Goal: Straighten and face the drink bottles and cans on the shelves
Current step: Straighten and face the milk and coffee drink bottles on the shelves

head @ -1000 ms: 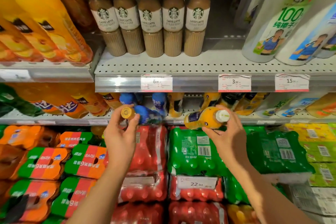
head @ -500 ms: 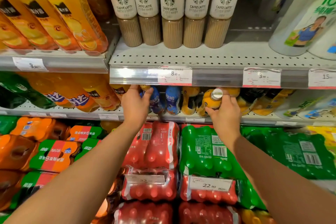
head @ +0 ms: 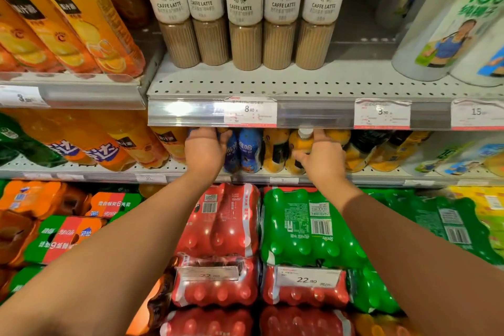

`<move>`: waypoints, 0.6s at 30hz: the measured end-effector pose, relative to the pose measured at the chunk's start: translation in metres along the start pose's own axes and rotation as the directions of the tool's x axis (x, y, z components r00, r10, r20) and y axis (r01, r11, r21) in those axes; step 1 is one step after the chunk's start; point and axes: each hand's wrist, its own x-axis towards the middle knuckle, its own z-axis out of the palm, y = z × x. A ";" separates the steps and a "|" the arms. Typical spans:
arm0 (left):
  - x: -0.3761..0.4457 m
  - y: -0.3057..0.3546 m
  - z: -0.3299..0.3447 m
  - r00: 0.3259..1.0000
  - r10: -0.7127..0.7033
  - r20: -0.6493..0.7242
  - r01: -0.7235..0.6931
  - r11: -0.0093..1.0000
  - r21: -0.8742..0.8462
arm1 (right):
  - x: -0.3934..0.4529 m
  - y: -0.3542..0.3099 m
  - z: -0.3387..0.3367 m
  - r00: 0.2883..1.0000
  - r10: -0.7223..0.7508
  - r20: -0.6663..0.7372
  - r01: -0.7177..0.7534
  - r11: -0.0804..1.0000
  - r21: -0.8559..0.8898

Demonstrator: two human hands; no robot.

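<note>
Grip: I am curling my right hand (head: 323, 158) round a white-capped orange bottle (head: 301, 150) and my left hand (head: 206, 151) round a blue bottle (head: 231, 154) on the middle shelf (head: 381, 175), standing both upright; next, I judge, turning labels outward.

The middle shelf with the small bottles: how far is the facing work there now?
Done: the caffe latte bottles above stand in an even row, labels forward. In hand: the left hand holds a blue bottle; the right hand holds the white-capped yellow bottle upright on the middle shelf. Left: the yellow bottles further right still lean.
</note>
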 end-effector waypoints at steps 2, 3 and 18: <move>0.005 0.001 -0.003 0.998 0.052 0.034 -0.056 0.988 0.141 | 0.007 -0.008 -0.008 0.999 0.043 -0.003 -0.043 0.997 -0.062; 0.006 0.001 -0.005 0.995 0.084 0.058 -0.094 0.975 0.201 | 0.011 -0.011 -0.013 0.997 0.073 0.001 -0.072 0.991 -0.114; -0.034 0.004 -0.007 0.996 -0.047 0.076 0.061 0.978 -0.199 | -0.017 0.041 -0.042 0.902 0.010 0.432 -0.303 0.728 0.615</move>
